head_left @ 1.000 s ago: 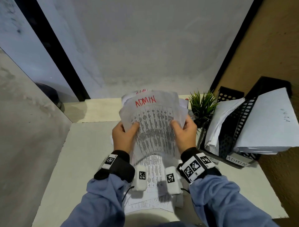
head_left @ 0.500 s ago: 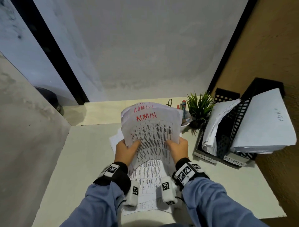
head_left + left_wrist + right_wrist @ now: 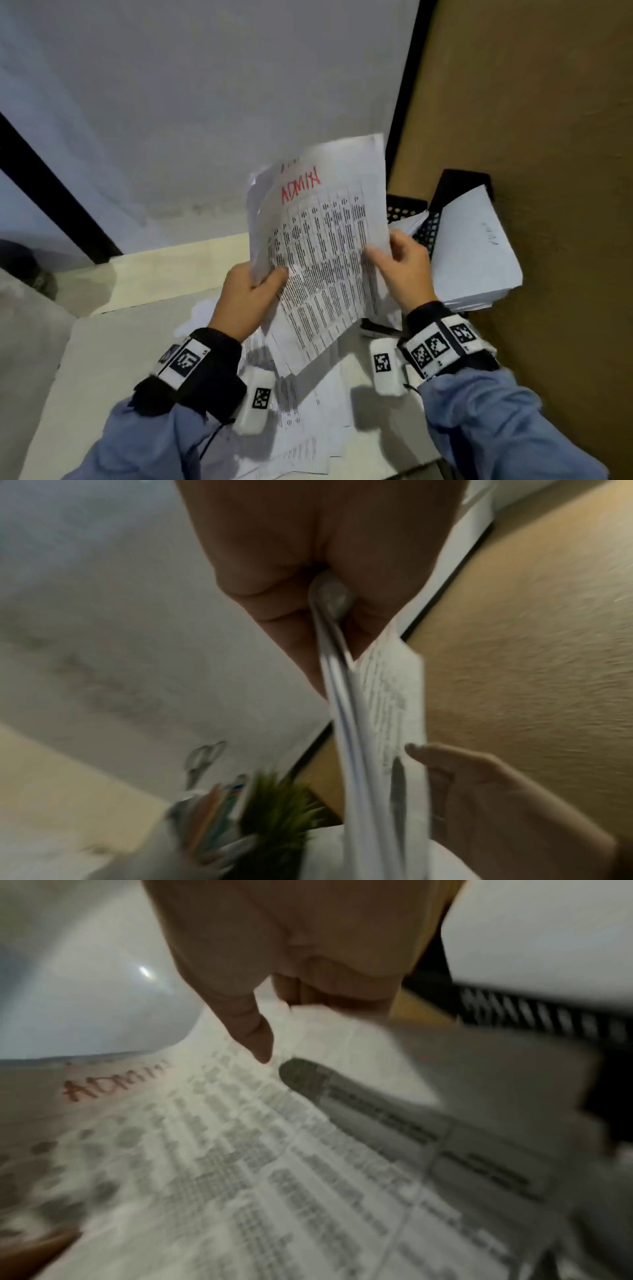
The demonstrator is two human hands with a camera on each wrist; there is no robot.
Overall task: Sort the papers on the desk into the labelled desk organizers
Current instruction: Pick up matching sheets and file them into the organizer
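We hold a thin sheaf of ADMIN sheets upright in the air, lifted clear of the loose papers on the desk so the red heading faces us and can be read. Our left hand pinches the sheaf's lower left edge, thumb on the printed face and fingers behind; the left wrist view shows several layers squeezed in that pinch, so more than 1 sheet is coming along. Our right hand is at the sheaf's right edge with the thumb laid across the print. The right wrist view suggests a light pinch, though blur keeps us from being sure how firmly it grips. The 2 hands are apart, 1 on each side, which keeps the limp paper from folding over.

The black mesh organizer stands just to the right of the sheaf, against the brown wall, already holding white sheets. The sheaf leans toward it, so we judge that filing these into the ADMIN compartment is the step in hand. Its labels are hidden here, so we cannot tell which slot that is. The next move calls for keeping the edges together while sliding in.
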